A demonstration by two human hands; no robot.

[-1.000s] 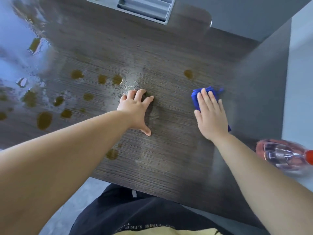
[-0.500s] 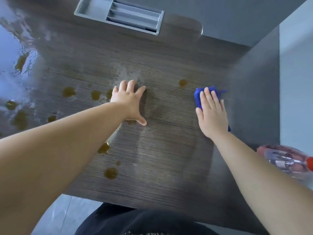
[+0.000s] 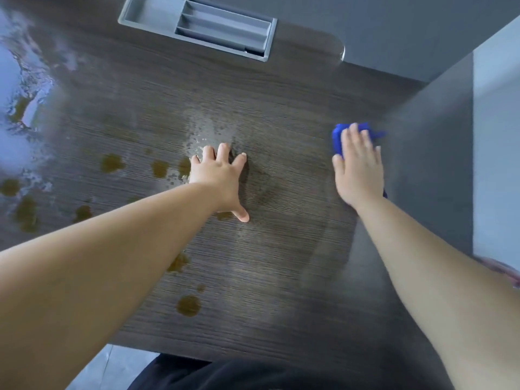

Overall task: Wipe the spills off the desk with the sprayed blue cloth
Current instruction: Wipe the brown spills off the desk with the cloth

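Note:
A blue cloth [image 3: 337, 136] lies on the dark wood-grain desk [image 3: 281, 263] at the right, close to the side panel. My right hand [image 3: 358, 167] presses flat on top of it, so only its far edge and a corner show. My left hand [image 3: 222, 178] rests palm down on the middle of the desk with fingers spread, holding nothing. Several brown spills [image 3: 111, 163] dot the desk to the left of that hand. One more spill [image 3: 188, 305] sits near the front edge. Wet droplets [image 3: 202, 136] lie just beyond my left fingers.
A grey recessed tray [image 3: 197, 26] is set into the back of the desk. A dark side panel [image 3: 430, 164] rises at the right. The pink spray bottle [image 3: 506, 270] peeks out at the right edge. The far left of the desk glares with wet reflections.
The right hand has pushed the cloth away from me over the spot where a brown spill sat at the right; that spill no longer shows. The left hand stays planted.

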